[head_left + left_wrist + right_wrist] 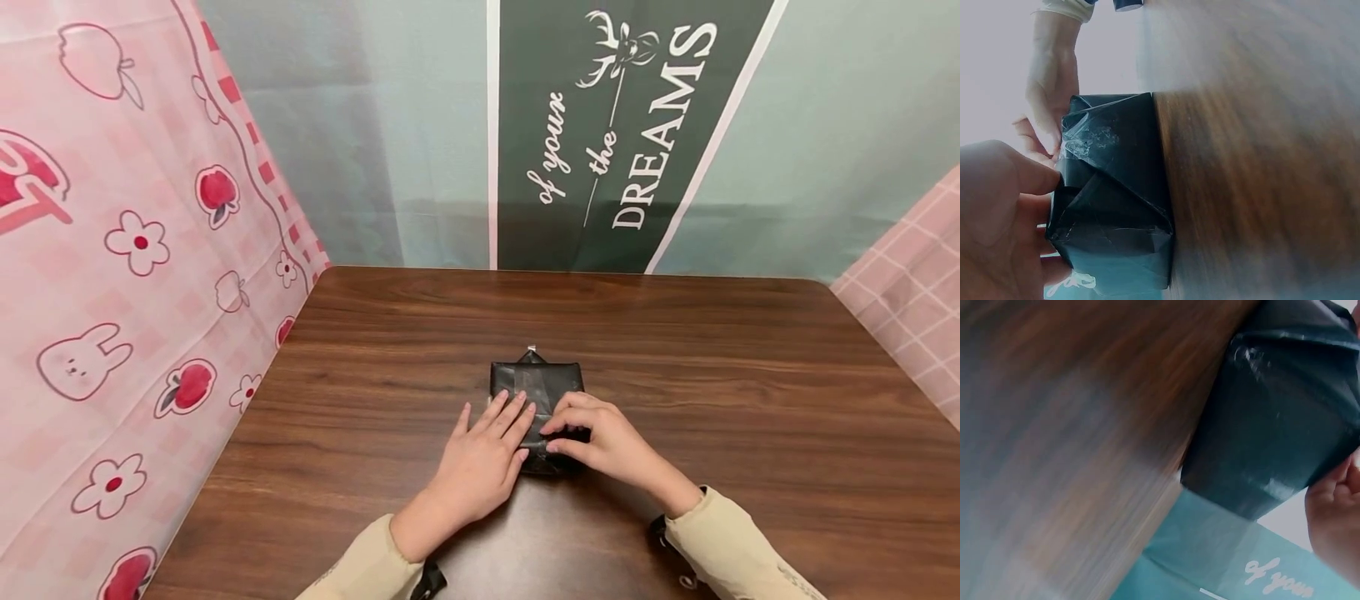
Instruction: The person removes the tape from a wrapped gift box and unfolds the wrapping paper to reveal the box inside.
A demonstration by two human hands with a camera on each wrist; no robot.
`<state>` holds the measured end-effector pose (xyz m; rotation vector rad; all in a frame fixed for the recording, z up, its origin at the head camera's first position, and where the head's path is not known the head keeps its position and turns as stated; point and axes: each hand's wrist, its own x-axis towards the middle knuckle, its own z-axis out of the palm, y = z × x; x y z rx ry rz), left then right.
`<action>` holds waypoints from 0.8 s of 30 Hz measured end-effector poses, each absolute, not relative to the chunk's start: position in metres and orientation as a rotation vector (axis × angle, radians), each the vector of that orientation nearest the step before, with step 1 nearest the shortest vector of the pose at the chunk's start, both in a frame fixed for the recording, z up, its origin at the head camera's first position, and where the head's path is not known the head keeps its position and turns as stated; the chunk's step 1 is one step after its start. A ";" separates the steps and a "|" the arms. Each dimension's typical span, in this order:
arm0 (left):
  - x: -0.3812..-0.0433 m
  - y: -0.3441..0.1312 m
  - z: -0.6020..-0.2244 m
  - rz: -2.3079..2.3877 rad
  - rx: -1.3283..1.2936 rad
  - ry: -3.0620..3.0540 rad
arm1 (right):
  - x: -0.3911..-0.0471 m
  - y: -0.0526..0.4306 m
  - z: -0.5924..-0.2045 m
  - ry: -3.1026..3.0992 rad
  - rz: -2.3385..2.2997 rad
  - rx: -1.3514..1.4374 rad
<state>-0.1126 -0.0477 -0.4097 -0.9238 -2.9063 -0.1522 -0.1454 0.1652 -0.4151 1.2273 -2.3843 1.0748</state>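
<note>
A box-shaped package (551, 379) in shiny black wrapping lies on the table, with clear tape (531, 383) running over its top. Folded, creased wrapping and a wrinkled taped patch (1094, 140) show on its near side in the left wrist view. My left hand (483, 462) rests on the package's left part with fingers spread and nearly straight. At the right part of the top, my right hand (603, 437) has bent fingers, thumb and index tips close together at the taped fold. I cannot tell whether they pinch the tape.
The package stands mid-table on a dark wood-grain tabletop (390, 350). A pointed flap with a white tip (532, 348) sticks out behind it. A grey-green curtain (420, 167) with printed words hangs at the back, and pink patterned cloth (172, 317) hangs on the left.
</note>
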 end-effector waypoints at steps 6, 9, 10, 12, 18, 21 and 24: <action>-0.112 -0.049 -0.410 -0.153 -0.929 -2.893 | -0.141 0.155 -0.413 -2.488 0.841 1.147; -0.112 -0.049 -0.411 -0.153 -0.924 -2.889 | -0.140 0.153 -0.411 -2.487 0.676 1.184; -0.111 -0.050 -0.411 -0.153 -0.922 -2.889 | -0.140 0.153 -0.411 -2.477 0.635 1.199; -0.111 -0.050 -0.412 -0.154 -0.918 -2.891 | -0.140 0.152 -0.412 -2.451 0.573 1.227; -0.112 -0.048 -0.413 -0.174 -0.927 -2.884 | -0.134 0.153 -0.412 -2.387 0.533 1.243; -0.112 -0.048 -0.413 -0.183 -0.920 -2.875 | -0.131 0.153 -0.412 -2.374 0.521 1.238; -0.112 -0.049 -0.414 -0.188 -0.911 -2.872 | -0.128 0.153 -0.414 -2.355 0.498 1.246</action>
